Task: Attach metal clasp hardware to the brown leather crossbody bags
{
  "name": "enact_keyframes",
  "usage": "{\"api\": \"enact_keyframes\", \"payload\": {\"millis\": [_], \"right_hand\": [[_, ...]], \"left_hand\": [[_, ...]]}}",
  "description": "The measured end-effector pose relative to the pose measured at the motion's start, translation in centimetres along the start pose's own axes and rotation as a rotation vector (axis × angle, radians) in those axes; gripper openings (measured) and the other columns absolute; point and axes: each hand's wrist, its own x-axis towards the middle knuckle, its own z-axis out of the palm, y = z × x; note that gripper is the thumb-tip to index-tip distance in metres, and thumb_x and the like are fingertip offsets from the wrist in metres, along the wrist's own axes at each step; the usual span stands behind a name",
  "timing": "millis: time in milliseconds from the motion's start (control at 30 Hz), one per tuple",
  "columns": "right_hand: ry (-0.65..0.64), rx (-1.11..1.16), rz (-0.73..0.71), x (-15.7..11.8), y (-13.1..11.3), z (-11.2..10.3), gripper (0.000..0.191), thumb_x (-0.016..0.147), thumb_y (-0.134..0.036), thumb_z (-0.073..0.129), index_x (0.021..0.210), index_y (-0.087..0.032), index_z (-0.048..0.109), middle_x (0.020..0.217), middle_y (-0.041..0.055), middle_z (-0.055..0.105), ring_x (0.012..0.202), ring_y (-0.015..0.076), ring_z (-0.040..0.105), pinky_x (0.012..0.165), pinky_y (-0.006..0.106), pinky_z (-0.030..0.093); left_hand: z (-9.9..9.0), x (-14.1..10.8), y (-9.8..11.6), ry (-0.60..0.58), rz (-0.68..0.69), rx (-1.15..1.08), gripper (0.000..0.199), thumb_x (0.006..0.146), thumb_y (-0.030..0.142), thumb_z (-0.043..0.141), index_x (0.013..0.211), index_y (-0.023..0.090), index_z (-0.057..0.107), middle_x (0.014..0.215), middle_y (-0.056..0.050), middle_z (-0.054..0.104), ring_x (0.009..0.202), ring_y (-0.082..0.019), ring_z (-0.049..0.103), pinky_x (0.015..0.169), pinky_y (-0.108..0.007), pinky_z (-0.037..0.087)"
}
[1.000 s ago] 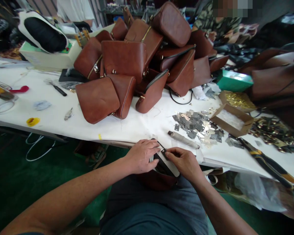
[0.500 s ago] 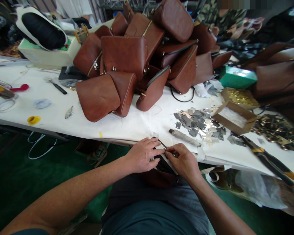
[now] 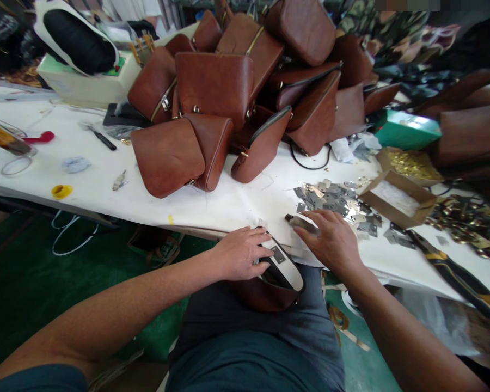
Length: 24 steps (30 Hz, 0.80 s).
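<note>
My left hand [image 3: 245,253] grips the edge of a brown leather bag [image 3: 265,298] on my lap, against the table's edge. The bag's opening faces up, showing a pale inner panel and dark lining. A small grey metal plate [image 3: 278,255] with holes lies on that panel beside my left fingertips. My right hand [image 3: 332,239] is open over the table, thumb and fingers apart, around the near end of a cloth-wrapped rod [image 3: 300,222]. Whether it touches the rod I cannot tell; the hand hides most of it. Loose metal plates [image 3: 330,196] lie just beyond.
Brown leather bags [image 3: 214,87] are heaped at the back. On the right are a small cardboard box [image 3: 400,198], brass-coloured parts [image 3: 414,165], a green box [image 3: 410,129] and black-and-yellow pliers [image 3: 453,275]. A yellow tape roll [image 3: 62,191] lies left. Another person's camouflage sleeve [image 3: 381,24] shows behind.
My right hand has left the bag's opening and moved right and forward to the wrapped rod, its fingers spreading. The metal plate on the panel now shows. My left hand stays on the bag.
</note>
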Motion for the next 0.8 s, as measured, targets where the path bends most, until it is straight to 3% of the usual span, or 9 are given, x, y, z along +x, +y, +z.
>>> {"api": "enact_keyframes", "payload": {"millis": [67,167,267,333,433,500,600,800], "right_hand": [[-0.115,-0.057,-0.055,0.9,0.8,0.7,0.038,0.094,-0.043,0.065,0.123,-0.021,0.073,0.112,0.0141,0.074,0.106,0.0345,0.066,0.091,0.046,0.051],[-0.101,0.085,-0.009,1.3,0.4,0.5,0.038,0.097,-0.043,0.057,0.126,-0.021,0.070,0.108,0.0139,0.073,0.103,0.0335,0.066,0.090,0.046,0.051],[0.015,0.623,0.208,1.3,-2.2,-1.0,0.038,0.098,-0.043,0.049,0.127,-0.023,0.063,0.098,0.0089,0.072,0.091,0.0278,0.068,0.080,0.041,0.054],[0.078,1.081,0.337,1.4,-4.7,-1.9,0.030,0.095,-0.044,0.048,0.115,-0.025,0.060,0.088,0.0037,0.067,0.076,0.0223,0.066,0.068,0.036,0.054],[0.097,1.474,0.360,1.9,-8.3,-1.9,0.024,0.090,-0.049,0.058,0.090,-0.025,0.056,0.078,-0.0019,0.057,0.057,0.0142,0.055,0.052,0.028,0.046],[0.085,1.466,0.353,2.2,-10.0,-1.1,0.033,0.091,-0.052,0.065,0.079,-0.025,0.050,0.069,-0.0046,0.052,0.049,0.0112,0.048,0.047,0.026,0.039],[0.018,1.268,0.378,2.4,-11.1,0.3,0.046,0.090,-0.058,0.070,0.072,-0.025,0.046,0.057,-0.0063,0.048,0.046,0.0107,0.044,0.046,0.025,0.037],[-0.031,1.087,0.325,2.0,-11.1,0.9,0.043,0.093,-0.056,0.068,0.070,-0.024,0.052,0.051,-0.0056,0.049,0.047,0.0122,0.044,0.050,0.028,0.038]], "left_hand": [[0.0,0.1,-0.1,0.009,0.007,-0.004,0.034,0.099,0.040,0.058,0.123,0.024,0.076,0.145,-0.011,0.065,0.143,-0.030,0.053,0.117,-0.048,0.046],[-0.1,0.2,-0.1,0.025,0.008,-0.005,0.032,0.098,0.038,0.059,0.120,0.024,0.077,0.144,-0.010,0.066,0.141,-0.031,0.055,0.116,-0.048,0.047],[-0.5,0.3,0.0,0.014,0.015,-0.004,0.031,0.099,0.038,0.057,0.118,0.024,0.078,0.142,-0.011,0.066,0.140,-0.032,0.055,0.114,-0.050,0.048],[-0.7,0.3,0.1,-0.006,0.012,0.003,0.033,0.101,0.040,0.055,0.120,0.024,0.077,0.141,-0.011,0.066,0.139,-0.032,0.055,0.112,-0.050,0.049],[-0.9,0.3,0.2,-0.023,0.000,0.008,0.037,0.102,0.043,0.053,0.123,0.023,0.075,0.141,-0.011,0.066,0.140,-0.032,0.054,0.112,-0.050,0.049],[-0.9,0.2,0.3,-0.018,-0.006,0.011,0.037,0.102,0.044,0.053,0.123,0.024,0.075,0.140,-0.011,0.066,0.140,-0.032,0.053,0.112,-0.050,0.049],[-0.8,0.1,0.3,-0.006,-0.035,0.008,0.034,0.101,0.043,0.054,0.119,0.026,0.076,0.137,-0.009,0.067,0.139,-0.031,0.054,0.114,-0.051,0.047],[-0.6,0.1,0.2,0.021,-0.059,-0.065,0.026,0.096,0.039,0.060,0.111,0.027,0.078,0.137,-0.008,0.068,0.136,-0.031,0.056,0.113,-0.053,0.047]]}}
